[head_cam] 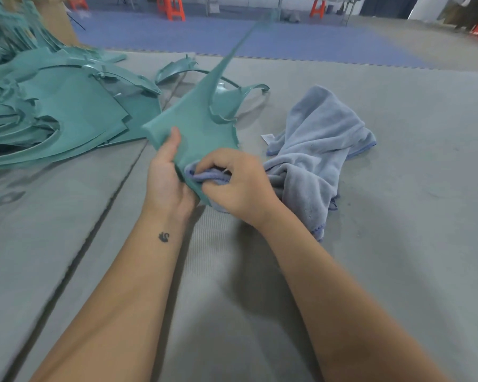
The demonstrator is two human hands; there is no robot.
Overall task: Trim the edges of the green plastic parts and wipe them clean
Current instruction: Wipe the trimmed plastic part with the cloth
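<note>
A long green plastic part with a pointed far tip rises from my hands toward the back, its right edge ragged. My left hand grips its near wide end, thumb on top. My right hand pinches a fold of the light blue cloth against the part's lower edge. The rest of the cloth lies crumpled on the grey mat to the right.
A heap of green plastic parts covers the left of the grey mat, with curved pieces behind the held part. A seam runs through the mat at left. Blue floor mats and orange stools lie beyond.
</note>
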